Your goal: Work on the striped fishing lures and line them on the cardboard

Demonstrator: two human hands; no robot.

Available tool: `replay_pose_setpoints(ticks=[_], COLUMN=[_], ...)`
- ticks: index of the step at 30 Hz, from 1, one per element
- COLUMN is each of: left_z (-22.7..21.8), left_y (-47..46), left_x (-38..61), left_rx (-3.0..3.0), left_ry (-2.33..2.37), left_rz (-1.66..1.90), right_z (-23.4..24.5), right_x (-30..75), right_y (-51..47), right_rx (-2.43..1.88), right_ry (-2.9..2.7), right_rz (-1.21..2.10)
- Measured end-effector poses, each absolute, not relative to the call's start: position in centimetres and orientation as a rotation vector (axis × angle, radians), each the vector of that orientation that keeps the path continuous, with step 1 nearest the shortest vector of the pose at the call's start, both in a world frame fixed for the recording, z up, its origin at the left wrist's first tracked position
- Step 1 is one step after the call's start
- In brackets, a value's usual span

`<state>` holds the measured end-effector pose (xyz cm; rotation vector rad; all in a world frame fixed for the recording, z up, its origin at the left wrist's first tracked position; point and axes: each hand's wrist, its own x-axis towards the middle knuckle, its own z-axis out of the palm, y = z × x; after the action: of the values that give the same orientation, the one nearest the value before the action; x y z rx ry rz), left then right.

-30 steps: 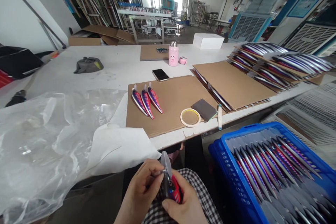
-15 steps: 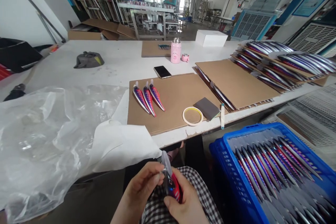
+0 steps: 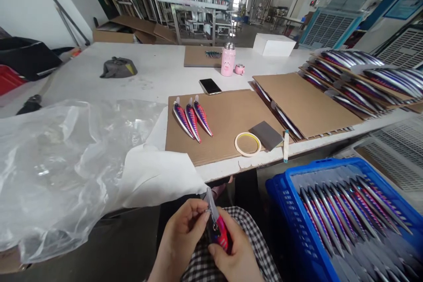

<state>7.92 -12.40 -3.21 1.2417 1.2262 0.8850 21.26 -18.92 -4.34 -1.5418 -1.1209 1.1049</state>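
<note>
A red, purple and dark fishing lure [image 3: 222, 234] with a clear lip [image 3: 210, 202] is held above my lap, lip up. My right hand [image 3: 238, 246] is closed around its body, thumb on the near side. At the lure's nose, beside the lip, the thumb and fingertips of my left hand [image 3: 183, 234] pinch together; whatever is between them is too small to make out. Three similar lures lie side by side on a cardboard sheet [image 3: 228, 114] at the table's front, the middle lure [image 3: 192, 120] among them.
A blue crate [image 3: 291, 211] of lures stands at right. On the table [image 3: 158, 64] are a tape roll [image 3: 238, 149], a grey pad [image 3: 267, 135], a pen-like stick [image 3: 286, 146], a phone [image 3: 210, 86], a pink bottle [image 3: 228, 61], stacked cardboard [image 3: 307, 103] with lures, and plastic sheeting [image 3: 66, 163].
The camera view has shifted slightly, so the table things appear a little further right and higher. Both hands stay on the lure, whose lip has turned a little; the left fingers still pinch by its nose.
</note>
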Motion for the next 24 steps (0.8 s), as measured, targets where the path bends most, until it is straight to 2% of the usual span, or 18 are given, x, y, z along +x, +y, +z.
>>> replay_pose_setpoints(ticks=[12, 24], left_z=[-2.4, -2.0], left_y=[-12.4, -11.6], left_x=[7.7, 7.0], left_rx=[1.449, 1.13], left_ry=[1.267, 1.184], left_rz=[0.801, 0.701], right_z=[-4.6, -2.4], right_x=[21.5, 22.6], right_y=[-19.0, -17.8], right_rx=[-1.591, -1.407], right_ry=[-1.204, -1.162], right_rz=[1.019, 1.338])
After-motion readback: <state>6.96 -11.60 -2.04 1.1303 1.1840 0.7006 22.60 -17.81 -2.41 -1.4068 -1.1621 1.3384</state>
